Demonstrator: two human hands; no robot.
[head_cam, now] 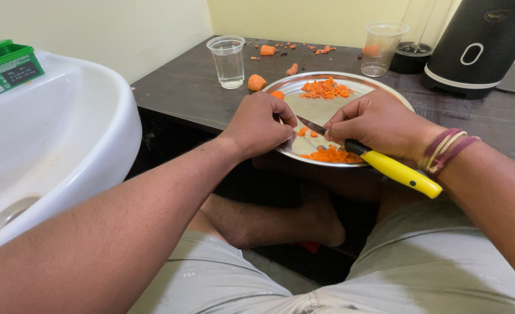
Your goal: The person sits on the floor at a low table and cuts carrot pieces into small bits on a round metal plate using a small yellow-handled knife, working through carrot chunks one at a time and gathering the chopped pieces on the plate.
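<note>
A round steel plate (379,87) rests on the front edge of a dark table and holds small piles of chopped orange carrot (326,89) at its far side and near rim. My right hand (379,123) grips a yellow-handled knife (396,170), its blade pointing left across the plate. My left hand (259,124) is curled at the plate's left rim, fingertips pressing a small carrot piece under the blade; that piece is mostly hidden.
Two clear plastic cups (228,60) (381,47) stand behind the plate, with carrot chunks (257,82) and scraps around them. A black blender base (479,43) is at the back right. A white sink (48,139) with a green box (4,68) lies left.
</note>
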